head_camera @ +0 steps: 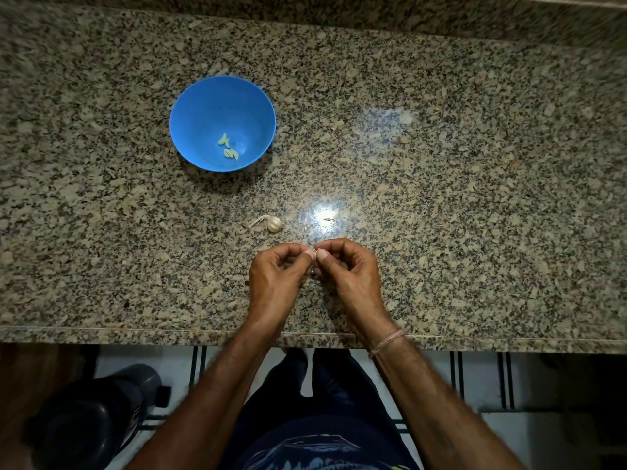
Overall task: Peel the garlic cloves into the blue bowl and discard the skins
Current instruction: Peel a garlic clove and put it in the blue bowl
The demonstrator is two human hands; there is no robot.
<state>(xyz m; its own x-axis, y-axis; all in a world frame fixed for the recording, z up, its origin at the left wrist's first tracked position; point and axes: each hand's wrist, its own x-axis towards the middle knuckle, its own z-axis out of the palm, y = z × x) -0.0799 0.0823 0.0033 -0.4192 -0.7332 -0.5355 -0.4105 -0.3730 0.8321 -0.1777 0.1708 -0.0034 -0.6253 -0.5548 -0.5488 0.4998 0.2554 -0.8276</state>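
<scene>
Your two hands meet in the lower middle of the picture, just above the counter [441, 198]. Your left hand [276, 276] and your right hand [349, 273] both have curled fingers, and the thumb tips almost touch. Together they pinch one small garlic clove [314, 258]. Most of it is hidden by your thumbs, so you cannot tell if its skin is on or off.

The blue bowl [190, 96] sits in the upper left part of the picture, well apart from your hands. A few peeled cloves [228, 148] lie at the bottom of it, close together.

The rest of the garlic head [274, 224] lies on the counter in the middle of the picture, near your left hand. A tiny bit of skin [327, 219] lies to its right, in the shiny spot.

You wear a thin string band [386, 342] on your right wrist. A dark container [95, 418] stands on the floor in the lower left corner.
</scene>
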